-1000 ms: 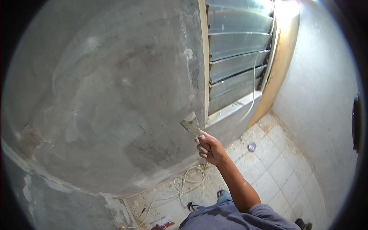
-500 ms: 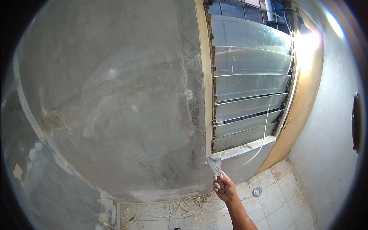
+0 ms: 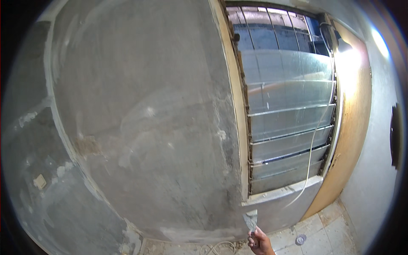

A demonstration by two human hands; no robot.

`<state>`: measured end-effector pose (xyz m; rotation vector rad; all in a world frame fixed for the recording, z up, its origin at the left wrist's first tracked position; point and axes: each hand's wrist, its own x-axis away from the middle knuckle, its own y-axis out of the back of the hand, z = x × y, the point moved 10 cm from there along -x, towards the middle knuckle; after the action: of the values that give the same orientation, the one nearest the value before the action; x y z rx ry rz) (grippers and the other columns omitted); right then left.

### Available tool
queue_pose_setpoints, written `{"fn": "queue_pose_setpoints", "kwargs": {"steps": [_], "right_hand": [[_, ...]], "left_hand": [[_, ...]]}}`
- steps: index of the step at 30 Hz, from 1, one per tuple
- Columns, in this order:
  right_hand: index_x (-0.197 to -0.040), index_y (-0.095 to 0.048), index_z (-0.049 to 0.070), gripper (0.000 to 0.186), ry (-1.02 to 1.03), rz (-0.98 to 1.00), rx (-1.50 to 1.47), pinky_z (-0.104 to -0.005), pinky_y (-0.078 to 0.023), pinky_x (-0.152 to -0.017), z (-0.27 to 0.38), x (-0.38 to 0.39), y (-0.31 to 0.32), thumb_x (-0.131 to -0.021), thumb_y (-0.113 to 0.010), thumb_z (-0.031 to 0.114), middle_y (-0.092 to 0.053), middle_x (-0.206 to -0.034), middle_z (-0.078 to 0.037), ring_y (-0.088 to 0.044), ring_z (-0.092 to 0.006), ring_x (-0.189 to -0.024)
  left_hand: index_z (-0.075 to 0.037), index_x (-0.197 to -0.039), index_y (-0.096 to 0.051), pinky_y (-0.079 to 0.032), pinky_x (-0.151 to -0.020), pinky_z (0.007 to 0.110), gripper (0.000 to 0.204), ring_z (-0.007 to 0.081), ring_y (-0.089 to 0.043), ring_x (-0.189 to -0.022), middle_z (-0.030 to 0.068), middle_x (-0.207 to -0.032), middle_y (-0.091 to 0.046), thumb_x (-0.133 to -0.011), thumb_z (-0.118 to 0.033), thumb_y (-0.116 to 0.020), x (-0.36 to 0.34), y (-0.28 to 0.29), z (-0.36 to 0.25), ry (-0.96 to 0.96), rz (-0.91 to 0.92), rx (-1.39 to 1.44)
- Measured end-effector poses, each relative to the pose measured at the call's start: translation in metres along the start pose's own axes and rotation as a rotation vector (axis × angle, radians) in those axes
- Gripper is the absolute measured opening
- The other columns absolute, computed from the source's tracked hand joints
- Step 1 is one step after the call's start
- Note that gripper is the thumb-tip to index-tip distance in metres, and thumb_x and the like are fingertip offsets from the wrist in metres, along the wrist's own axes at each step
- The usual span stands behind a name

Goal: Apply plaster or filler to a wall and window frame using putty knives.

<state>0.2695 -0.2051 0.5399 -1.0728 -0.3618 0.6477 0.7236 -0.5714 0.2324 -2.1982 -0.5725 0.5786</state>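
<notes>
My right hand (image 3: 260, 244) is at the lower edge of the view, fingers closed round the dark handle of a putty knife (image 3: 250, 221). The blade points upward and is smeared with grey-white paste. Its wide end is just below the left end of the window sill (image 3: 289, 190), in front of the grey plastered wall (image 3: 170, 170). Whether the blade touches the wall, I cannot tell. My left hand is out of view.
A louvred glass window (image 3: 291, 123) rises above the sill, with a white cable (image 3: 311, 153) hanging across it. To its right are a wooden door (image 3: 355, 123) and a bright lamp (image 3: 349, 57). Coiled cable (image 3: 219, 247) and a round drain cover (image 3: 301, 239) are on the tiled floor.
The view has tilted upward, so wall and window sit lower in it. The putty knife has come away from the sill's left corner to a spot just beneath it, still in my right hand.
</notes>
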Motion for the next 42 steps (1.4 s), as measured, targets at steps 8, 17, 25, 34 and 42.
{"fn": "queue_pose_setpoints", "kwargs": {"steps": [8, 17, 25, 34, 42], "right_hand": [[-0.132, -0.045, 0.007, 0.05, -0.015, -0.13, 0.107, -0.0296, -0.05, -0.052, -0.026, 0.024, -0.004, -0.086, -0.062, 0.019, -0.058, -0.077, -0.002, -0.054, -0.0133, -0.058], [-0.132, -0.046, 0.007, 0.05, -0.028, -0.152, 0.104, -0.0246, -0.045, -0.047, -0.061, 0.031, 0.005, -0.086, -0.06, 0.019, -0.06, -0.079, -0.002, -0.053, -0.0119, -0.057], [-0.131, -0.046, 0.011, 0.044, -0.064, -0.137, 0.048, -0.0213, -0.044, -0.046, -0.072, 0.032, 0.026, -0.088, -0.055, 0.013, -0.064, -0.09, -0.004, -0.054, -0.0103, -0.06], [-0.119, -0.053, 0.009, 0.029, 0.024, -0.147, 0.032, -0.0311, -0.056, -0.063, -0.066, 0.054, 0.047, -0.092, -0.054, 0.02, -0.064, -0.09, -0.004, -0.06, -0.0143, -0.069], [-0.142, -0.033, 0.008, 0.057, 0.078, -0.246, 0.011, -0.0259, -0.047, -0.055, -0.044, 0.077, 0.041, -0.09, -0.054, 0.016, -0.061, -0.099, -0.008, -0.057, -0.0145, -0.067]], "left_hand": [[-0.004, -0.105, -0.057, -0.05, -0.071, 0.039, 0.038, 0.0227, -0.058, -0.08, 0.0118, -0.088, -0.061, -0.088, -0.037, -0.062, -0.045, 0.024, -0.01, -0.185, -0.106, -0.774], [-0.005, -0.11, -0.055, -0.05, -0.078, 0.037, 0.04, 0.0246, -0.059, -0.094, 0.0122, -0.099, -0.062, -0.086, -0.035, -0.066, -0.045, 0.007, -0.049, -0.308, -0.262, -1.663], [-0.014, -0.097, -0.058, -0.048, -0.062, 0.037, 0.016, 0.0173, -0.059, -0.077, 0.0002, -0.082, -0.06, -0.094, -0.029, -0.053, -0.069, 0.044, -0.021, 0.219, -0.83, -0.297], [-0.005, -0.111, -0.053, -0.05, -0.076, 0.053, 0.045, 0.0352, -0.063, -0.086, 0.0169, -0.097, -0.063, -0.091, -0.046, -0.053, -0.177, 0.028, -0.044, 0.098, -0.445, -0.147], [-0.005, -0.11, -0.05, -0.049, -0.083, 0.053, 0.047, 0.0376, -0.061, -0.096, 0.0161, -0.108, -0.061, -0.091, -0.048, -0.053, -0.191, -0.018, -0.057, -0.001, -0.605, -0.076]]}}
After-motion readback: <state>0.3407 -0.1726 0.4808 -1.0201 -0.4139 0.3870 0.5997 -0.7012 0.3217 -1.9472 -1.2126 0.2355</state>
